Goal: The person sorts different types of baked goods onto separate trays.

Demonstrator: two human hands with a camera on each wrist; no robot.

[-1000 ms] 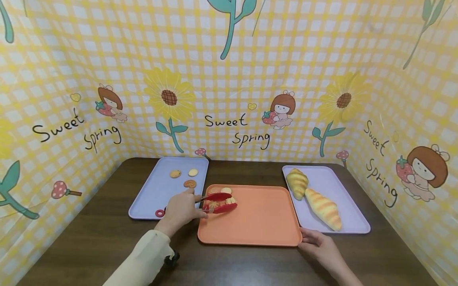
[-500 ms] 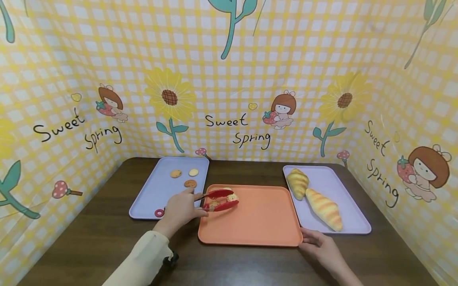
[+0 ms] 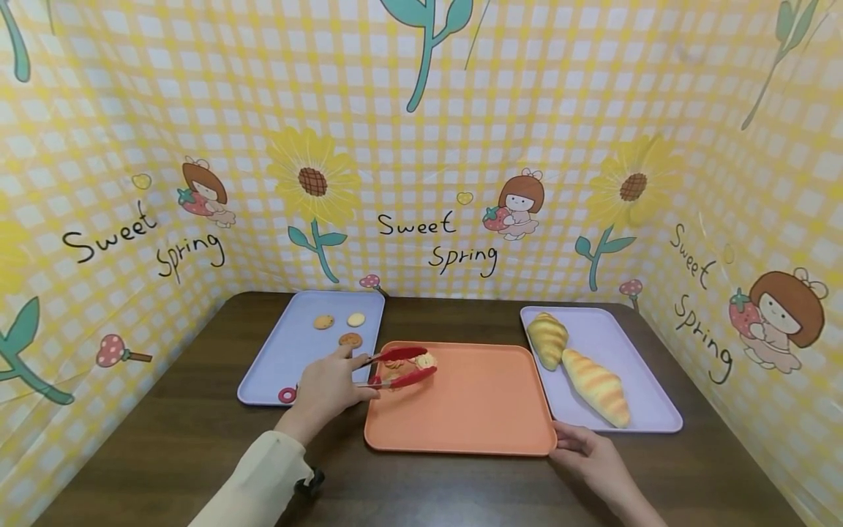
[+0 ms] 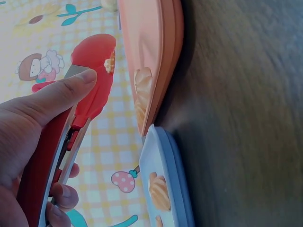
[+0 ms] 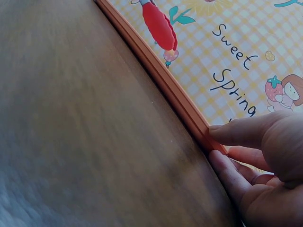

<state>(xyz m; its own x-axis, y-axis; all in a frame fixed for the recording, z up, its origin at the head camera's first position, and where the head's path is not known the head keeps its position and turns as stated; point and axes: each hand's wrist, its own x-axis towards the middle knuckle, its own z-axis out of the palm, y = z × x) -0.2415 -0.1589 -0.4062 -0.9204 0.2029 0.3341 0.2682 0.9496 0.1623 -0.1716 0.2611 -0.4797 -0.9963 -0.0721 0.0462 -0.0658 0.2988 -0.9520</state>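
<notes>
Facing checked cloth [image 3: 421,146] across a bench [image 3: 408,490]: in head view, holding a pale cookie [image 3: 424,361] in red tongs [image 3: 413,378] over the orange tray [image 3: 474,410]; in left-wrist view, curling the left grip [image 3: 329,391] snugly round them above its twisted cookies [image 4: 142,85]; in right-wrist view, pinching that tray's corner with the right grip [image 3: 593,455], probably against slipping.

On the table [image 3: 435,490] in front of me, the left tray [image 3: 290,355] has cookies [image 3: 350,340] toward its far right and a ring [image 3: 287,395] by its near edge. The middle tray [image 3: 487,402] sits nearer, biscuits [image 4: 143,82] at its left end (tongs [image 3: 407,354] from the left hand [image 3: 326,391] reach over them). The right hand [image 3: 593,454] holds its near right corner. Two loaves [image 3: 596,388] lie on the right tray [image 3: 593,333]; cloth [image 3: 421,154] hangs behind.
</notes>
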